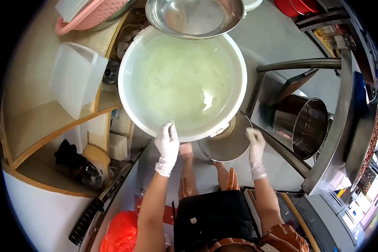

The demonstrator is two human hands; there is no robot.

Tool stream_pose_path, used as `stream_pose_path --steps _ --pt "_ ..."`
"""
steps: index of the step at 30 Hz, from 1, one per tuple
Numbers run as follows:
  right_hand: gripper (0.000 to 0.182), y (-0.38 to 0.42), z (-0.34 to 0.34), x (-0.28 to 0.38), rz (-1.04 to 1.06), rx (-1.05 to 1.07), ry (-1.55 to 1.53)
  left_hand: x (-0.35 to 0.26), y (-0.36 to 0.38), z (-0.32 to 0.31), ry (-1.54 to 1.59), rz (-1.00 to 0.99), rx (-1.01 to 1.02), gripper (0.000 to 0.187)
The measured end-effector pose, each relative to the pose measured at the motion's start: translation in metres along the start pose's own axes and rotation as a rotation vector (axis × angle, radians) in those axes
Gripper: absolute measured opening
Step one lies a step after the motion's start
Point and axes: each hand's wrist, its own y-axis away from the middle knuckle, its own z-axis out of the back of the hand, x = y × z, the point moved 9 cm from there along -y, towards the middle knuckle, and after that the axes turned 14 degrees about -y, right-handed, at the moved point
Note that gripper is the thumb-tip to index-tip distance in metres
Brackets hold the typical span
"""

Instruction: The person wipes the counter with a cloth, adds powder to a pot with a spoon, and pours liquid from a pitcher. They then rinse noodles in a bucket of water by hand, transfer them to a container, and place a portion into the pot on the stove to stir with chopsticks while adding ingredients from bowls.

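Observation:
A large white tub (pixel 128 113) holds cloudy, pale greenish liquid. My left hand (pixel 167 147), in a thin white glove, is at the tub's near rim, its fingers stretched up and overlapping the edge in this view. My right hand (pixel 256 151), gloved the same way, is to the right, near the rim of a metal pot (pixel 224 149) that stands partly under the tub. Its fingers are bent and smeared by motion. A wide steel bowl (pixel 193 19) overlaps the tub's far edge.
Wooden shelves (pixel 33 143) on the left bear a translucent plastic container (pixel 77 75) and a pink basket (pixel 92 17). On the right a perforated steel basket (pixel 308 126) lies tilted beside metal rails. A red plastic bag (pixel 119 233) is at lower left, a red basin (pixel 296 6) at the far right.

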Motion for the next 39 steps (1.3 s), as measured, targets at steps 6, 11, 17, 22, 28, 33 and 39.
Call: stream_pose_path --steps 6,11,17,22,28,33,39 --pt "0.079 -0.011 -0.176 0.091 -0.616 0.606 -1.389 0.036 0.001 -0.039 -0.056 0.151 0.097 0.008" --pt "0.078 -0.015 -0.208 0.078 -0.68 0.544 -1.374 0.03 0.003 -0.051 -0.326 0.007 0.147 0.008" --pt "0.034 -0.066 -0.236 0.081 0.19 0.516 0.463 0.027 0.005 -0.054 -0.537 -0.065 0.093 0.01" --pt "0.055 -0.104 -0.347 0.073 0.629 0.754 1.063 0.036 0.011 -0.063 -0.507 -0.042 0.202 0.013" --pt "0.081 -0.135 -0.404 0.018 0.743 0.869 1.457 0.031 0.006 -0.057 -0.519 -0.047 0.19 0.014" --pt "0.054 -0.156 -0.397 -0.023 0.346 1.045 1.72 0.026 0.001 -0.052 -0.513 -0.081 0.176 0.013" --pt "0.043 -0.155 -0.341 -0.075 0.171 1.158 1.952 0.032 0.004 -0.057 -0.512 -0.065 0.193 0.016"
